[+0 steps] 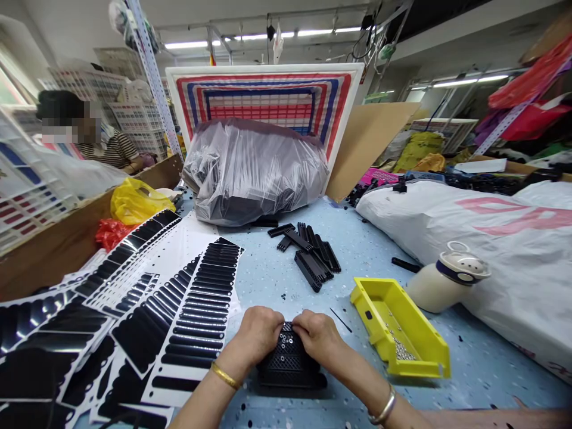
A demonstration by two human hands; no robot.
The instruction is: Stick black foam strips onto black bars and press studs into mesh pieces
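Note:
Close in front of me is a block of black plastic pieces (292, 372) with a cross-hatched surface, and several small silvery nuts or rings (283, 358) lie on it. My left hand (260, 330), with a gold bangle at the wrist, pinches the block's far left corner. At the far right corner, my right hand (318, 335) has its fingertips closed on the same block; a silver bangle is on that wrist. The fingertips nearly meet and partly hide the edge. A thin black rod (341, 320) lies right of my right hand.
Sheets of black strips (201, 304) cover the left side. Loose black plastic bars (308, 253) lie ahead. On the right are a yellow bin (415, 333) with small metal parts, a cream bottle (440, 285) and a large white sack (504, 238). A plastic-wrapped bundle (259, 167) stands behind; a person sits far left.

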